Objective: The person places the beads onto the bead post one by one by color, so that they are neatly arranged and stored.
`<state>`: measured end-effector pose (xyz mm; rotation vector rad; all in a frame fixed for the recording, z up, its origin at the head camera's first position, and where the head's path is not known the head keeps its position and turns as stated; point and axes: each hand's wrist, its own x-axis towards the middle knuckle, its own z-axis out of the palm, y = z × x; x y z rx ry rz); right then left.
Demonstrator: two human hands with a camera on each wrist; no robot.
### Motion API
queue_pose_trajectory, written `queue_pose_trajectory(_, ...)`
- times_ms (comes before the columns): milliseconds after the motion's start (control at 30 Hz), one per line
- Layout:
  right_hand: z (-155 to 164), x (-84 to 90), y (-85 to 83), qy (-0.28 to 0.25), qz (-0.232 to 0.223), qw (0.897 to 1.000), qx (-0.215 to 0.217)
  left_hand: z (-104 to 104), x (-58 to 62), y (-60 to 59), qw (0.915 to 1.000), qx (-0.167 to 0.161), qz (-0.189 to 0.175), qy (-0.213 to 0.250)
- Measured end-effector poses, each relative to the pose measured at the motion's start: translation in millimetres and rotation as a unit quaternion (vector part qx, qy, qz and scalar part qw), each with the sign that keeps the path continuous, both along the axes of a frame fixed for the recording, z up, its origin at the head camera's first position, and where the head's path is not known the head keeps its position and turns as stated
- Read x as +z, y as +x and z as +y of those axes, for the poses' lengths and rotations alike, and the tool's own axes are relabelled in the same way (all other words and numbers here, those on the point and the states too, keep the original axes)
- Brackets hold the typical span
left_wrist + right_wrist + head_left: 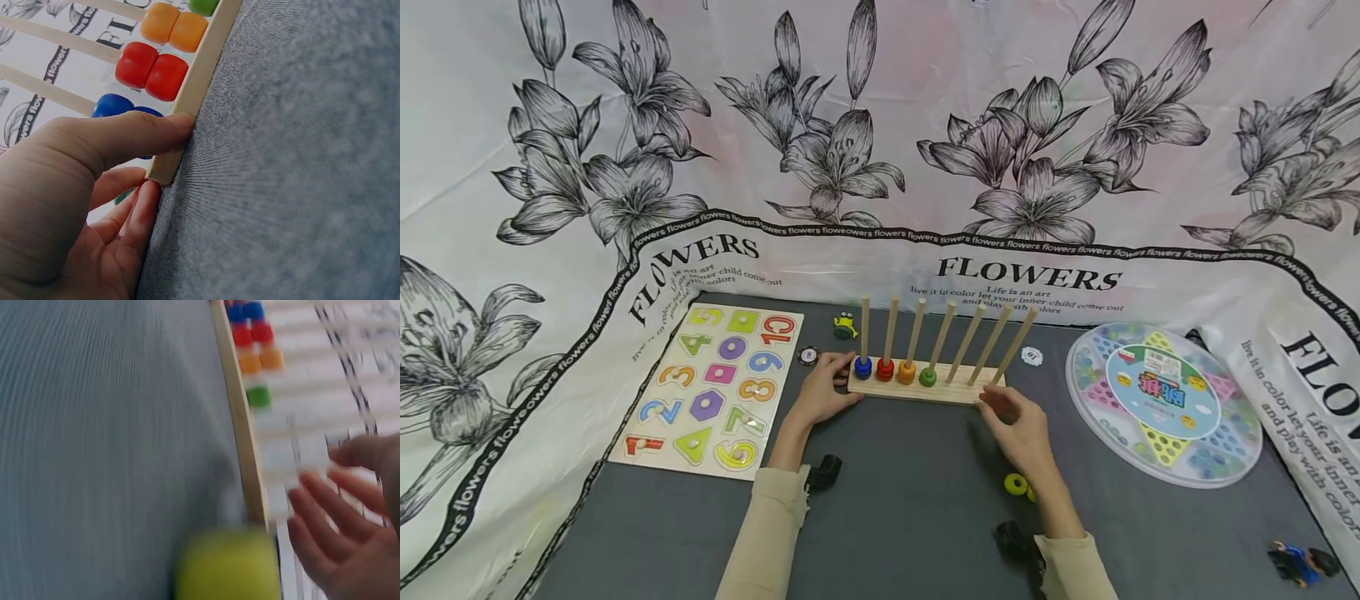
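Note:
A wooden peg board (955,393) with several upright pegs lies before me. From its left end, the pegs bear blue beads (862,368), red beads (885,370), orange beads (906,372) and a green bead (928,377); the pegs to the right are bare. My left hand (822,390) grips the board's left end, thumb (165,131) on its front edge and fingers around the end. Beside the right end is my right hand (1018,425), its fingers loosely bent with nothing between them in the blurred right wrist view. Yellow beads (1015,484) lie by the right forearm, partly hidden.
A number-and-shape puzzle board (748,346) lies at left and a round game board (1240,433) at right. Behind the peg board are a small green-yellow toy (845,326) and a white disc (1032,356). A watch-like item (808,356) sits left; a blue-black figure (1300,564) lies front right.

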<state>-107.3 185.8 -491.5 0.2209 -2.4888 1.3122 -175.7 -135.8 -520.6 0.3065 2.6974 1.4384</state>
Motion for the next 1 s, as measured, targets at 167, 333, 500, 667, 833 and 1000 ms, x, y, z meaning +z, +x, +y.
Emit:
queue_pose_trajectory(167, 52.3, 0.2, 16.6, 0.044, -0.047, 0.995, 0.076, 2.5, -0.1, 0.9, 1.0, -0.004, -0.002, 0.006)
queue_pose_trajectory(333, 87.2, 2.7, 30.0, 0.047, -0.119, 0.981, 0.145, 2.4, 0.2, 1.1, 1.0, -0.005, 0.0, 0.005)
queue_pose_trajectory(500, 97.4, 1.3, 33.2, 0.041, -0.139, 0.974, 0.176, 2.2, 0.6, 1.0, 1.0, 0.002, -0.002, 0.005)
queue_pose_trajectory(667, 94.8, -4.5, 33.1, 0.035, -0.126, 0.975, 0.179, 1.8, -0.1, 1.7, 1.0, 0.0, -0.003, 0.003)
queue_pose_trajectory(833, 91.3, -5.3, 32.1, 0.023, -0.109, 0.98, 0.163, 2.0, 0.4, 2.3, 1.0, -0.002, -0.001, 0.005)
queue_pose_trajectory(1000, 86.6, -0.4, 26.1, 0.018, -0.097, 0.986, 0.134, 1.6, 1.2, 2.4, 1.0, 0.0, -0.006, 0.005)
